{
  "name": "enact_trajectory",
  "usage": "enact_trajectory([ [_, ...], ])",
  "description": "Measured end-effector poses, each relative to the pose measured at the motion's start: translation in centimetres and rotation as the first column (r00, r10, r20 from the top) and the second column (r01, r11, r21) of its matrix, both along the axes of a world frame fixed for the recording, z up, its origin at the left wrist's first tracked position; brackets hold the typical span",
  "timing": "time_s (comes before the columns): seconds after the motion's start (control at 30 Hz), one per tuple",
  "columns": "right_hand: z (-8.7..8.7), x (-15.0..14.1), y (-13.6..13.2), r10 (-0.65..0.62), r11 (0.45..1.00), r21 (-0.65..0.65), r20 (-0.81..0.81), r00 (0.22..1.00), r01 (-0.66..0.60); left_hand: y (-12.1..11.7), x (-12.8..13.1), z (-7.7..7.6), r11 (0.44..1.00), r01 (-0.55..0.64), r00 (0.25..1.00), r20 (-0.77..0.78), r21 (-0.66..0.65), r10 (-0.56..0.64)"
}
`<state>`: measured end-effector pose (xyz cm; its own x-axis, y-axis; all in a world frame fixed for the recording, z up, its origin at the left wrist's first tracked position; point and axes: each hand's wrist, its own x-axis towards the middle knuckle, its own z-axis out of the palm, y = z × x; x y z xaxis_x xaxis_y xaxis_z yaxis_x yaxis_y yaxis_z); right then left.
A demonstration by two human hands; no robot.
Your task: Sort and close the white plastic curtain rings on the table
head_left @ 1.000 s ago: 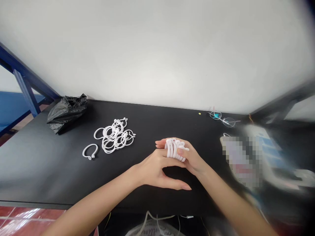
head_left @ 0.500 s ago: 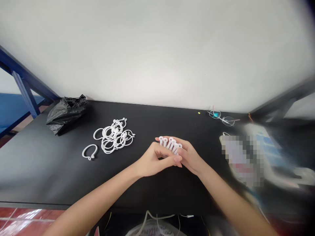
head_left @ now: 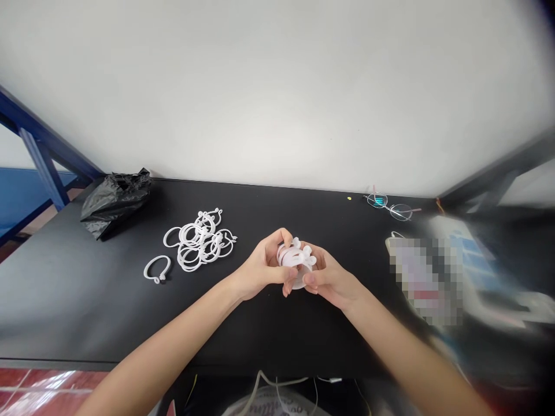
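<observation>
Left hand [head_left: 264, 261] and right hand [head_left: 332, 276] pinch rings [head_left: 295, 258] between curled fingers and thumbs, above table [head_left: 269, 323] centre. Pile [head_left: 200, 240] left, glasses [head_left: 389, 206] far right.

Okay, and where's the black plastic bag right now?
In the head view, the black plastic bag sits at the table's far left corner, beyond the loose white rings.

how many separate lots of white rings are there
3: a bundle between the left hand and right hand, a heap on the table, and a lone ring left of the heap, nearer the person. Within the bundle and heap, some rings may be hidden.
</observation>
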<state>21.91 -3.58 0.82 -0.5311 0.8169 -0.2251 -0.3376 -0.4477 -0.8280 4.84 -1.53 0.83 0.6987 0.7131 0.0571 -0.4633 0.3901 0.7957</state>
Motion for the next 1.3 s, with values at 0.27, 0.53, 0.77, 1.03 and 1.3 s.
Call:
enact_trajectory([
  [0.27,0.3,-0.1,-0.1,-0.088,0.996,0.019,0.085,0.992,0.086,0.3,-0.5,1.0,1.0,0.001,0.982,-0.19,0.012,0.002],
  [0.53,-0.6,-0.5,0.1,-0.247,0.968,0.086,0.167,0.954,0.235,1.0,-0.5,-0.1,0.945,-0.11,0.875,-0.422,0.308,0.24],
  [0.77,-0.8,-0.1,0.5,-0.21,0.974,0.132,0.255,0.944,0.181,0.4,-0.2,-1.2,0.76,-0.039,0.701,-0.524,0.649,0.483],
  [1.03,-1.1,-0.7,-0.1,-0.083,0.991,0.132,0.361,0.929,0.037,0.9,-0.8,-1.9,0.56,0.282,0.554,-0.609,0.779,0.568],
  [1.3,-0.5,-0.9,-0.3,0.032,0.999,0.024,0.383,0.923,-0.045,0.8,-0.6,-1.3,0.521,0.455,0.534,-0.69,0.722,0.489],
])
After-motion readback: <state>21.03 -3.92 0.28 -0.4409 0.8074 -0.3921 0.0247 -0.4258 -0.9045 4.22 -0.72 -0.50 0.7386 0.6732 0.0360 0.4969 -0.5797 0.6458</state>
